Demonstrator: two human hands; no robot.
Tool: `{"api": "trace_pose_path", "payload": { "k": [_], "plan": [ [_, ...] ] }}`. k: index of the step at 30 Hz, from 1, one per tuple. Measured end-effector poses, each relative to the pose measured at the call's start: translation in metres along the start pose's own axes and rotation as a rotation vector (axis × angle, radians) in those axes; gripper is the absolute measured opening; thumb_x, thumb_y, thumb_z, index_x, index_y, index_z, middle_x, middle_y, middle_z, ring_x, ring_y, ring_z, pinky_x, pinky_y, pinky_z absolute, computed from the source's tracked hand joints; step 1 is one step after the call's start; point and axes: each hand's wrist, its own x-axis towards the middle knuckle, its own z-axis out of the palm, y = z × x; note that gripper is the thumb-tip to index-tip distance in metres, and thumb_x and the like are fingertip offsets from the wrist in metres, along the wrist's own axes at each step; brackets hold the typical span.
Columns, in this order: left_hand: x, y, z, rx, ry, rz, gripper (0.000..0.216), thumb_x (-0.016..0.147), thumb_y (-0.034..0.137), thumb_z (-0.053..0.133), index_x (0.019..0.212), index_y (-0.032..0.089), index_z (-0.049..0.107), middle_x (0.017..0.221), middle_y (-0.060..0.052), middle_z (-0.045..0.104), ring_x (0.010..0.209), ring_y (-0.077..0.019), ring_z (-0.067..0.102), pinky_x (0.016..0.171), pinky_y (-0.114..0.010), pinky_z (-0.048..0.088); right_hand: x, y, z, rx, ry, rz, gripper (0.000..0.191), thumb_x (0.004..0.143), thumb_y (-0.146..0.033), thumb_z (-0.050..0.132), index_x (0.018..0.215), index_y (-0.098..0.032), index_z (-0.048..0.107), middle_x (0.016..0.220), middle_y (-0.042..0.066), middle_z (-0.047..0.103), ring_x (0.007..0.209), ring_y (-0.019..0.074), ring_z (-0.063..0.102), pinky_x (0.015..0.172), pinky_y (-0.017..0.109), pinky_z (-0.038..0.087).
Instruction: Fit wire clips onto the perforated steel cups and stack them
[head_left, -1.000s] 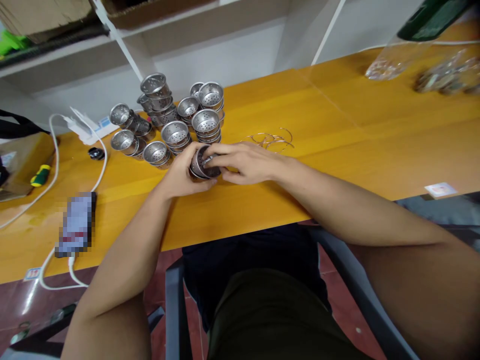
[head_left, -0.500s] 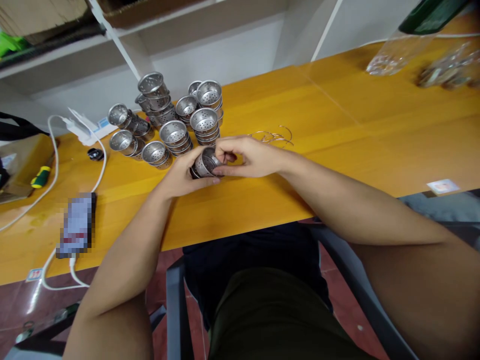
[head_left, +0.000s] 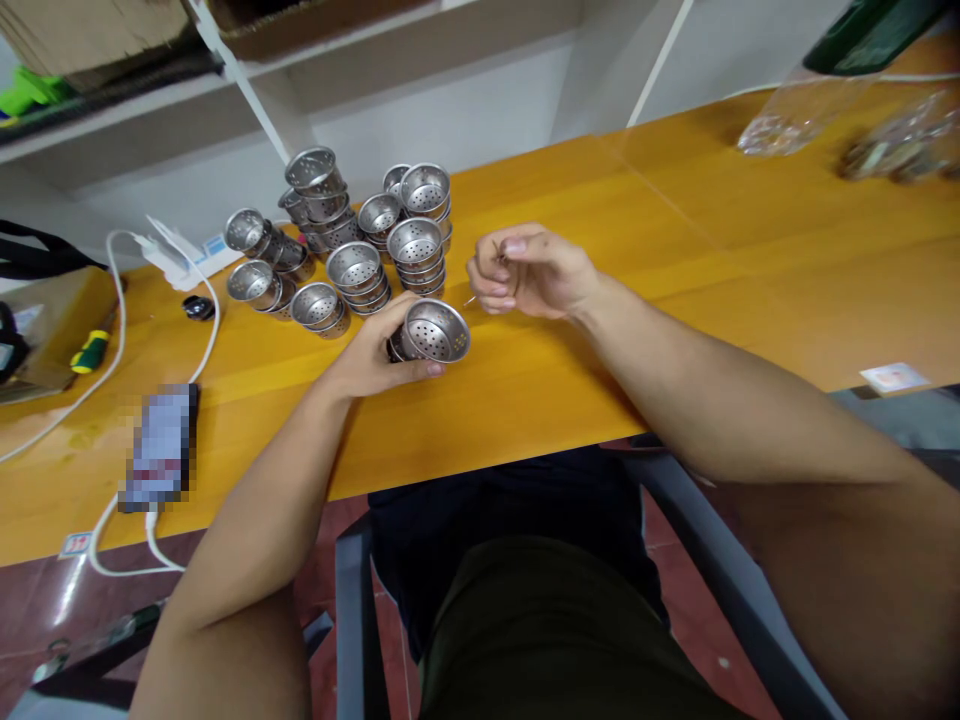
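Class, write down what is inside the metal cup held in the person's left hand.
The metal cup shows only its own perforated wall and bottom, nothing in it. The left hand covers its outer base.

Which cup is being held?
The cup in the left hand. It is tilted and sits apart from the stacked cups, nearer the person. The right hand pinches only a thin wire.

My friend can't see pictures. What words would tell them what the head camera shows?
A person's left hand holds a shiny round metal cup full of small holes tipped on its side at an orange wooden table, while the right hand curls shut just beyond it. More stacked cups of the same kind stand behind.
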Motion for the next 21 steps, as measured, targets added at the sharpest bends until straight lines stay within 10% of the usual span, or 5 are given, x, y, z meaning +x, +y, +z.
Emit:
{"api": "trace_pose_path", "payload": {
  "k": [4, 10, 15, 21],
  "plan": [
    [-0.002, 0.009, -0.007, 0.017, 0.045, -0.063, 0.093, 0.099, 0.099, 0.095, 0.157, 0.028, 0.082, 0.148, -0.017, 0.088, 0.137, -0.0412, 0.088, 0.121, -0.059, 0.075, -0.005, -0.005, -0.019, -0.324, 0.079, 0.089, 0.086, 0.097, -0.109, 0.087, 0.086, -0.032, 0.05, 0.073, -0.003, 0.047, 0.07, 0.0214, 0.047, 0.066, 0.039, 0.048],
    [-0.016, 0.012, -0.07, 0.186, 0.447, -0.146, 0.12, 0.076, 0.12, 0.092, 0.155, 0.031, 0.071, 0.151, -0.013, 0.084, 0.136, -0.0409, 0.084, 0.12, -0.062, 0.07, -0.008, -0.001, -0.041, -1.132, 0.097, 0.44, 0.04, 0.113, -0.053, 0.092, 0.094, -0.028, 0.069, 0.092, 0.007, 0.078, 0.097, 0.0326, 0.077, 0.099, 0.048, 0.06],
    [-0.043, 0.012, -0.135, 0.47, 0.576, -0.316, 0.129, 0.056, 0.122, 0.101, 0.142, 0.028, 0.079, 0.144, -0.009, 0.088, 0.13, -0.0372, 0.081, 0.131, -0.067, 0.067, -0.005, 0.006, -0.045, -1.18, 0.156, 0.495, 0.021, 0.113, -0.046, 0.093, 0.115, -0.028, 0.083, 0.121, 0.015, 0.094, 0.113, 0.0396, 0.087, 0.109, 0.052, 0.065],
    [-0.058, 0.01, -0.151, 0.53, 0.421, -0.59, 0.121, 0.064, 0.108, 0.11, 0.15, 0.025, 0.093, 0.131, -0.007, 0.095, 0.123, -0.0382, 0.085, 0.133, -0.076, 0.069, -0.005, 0.007, -0.043, -1.126, 0.143, 0.491, 0.018, 0.116, -0.045, 0.088, 0.114, -0.027, 0.084, 0.123, 0.015, 0.095, 0.111, 0.0371, 0.088, 0.107, 0.053, 0.067]
  ]
}}
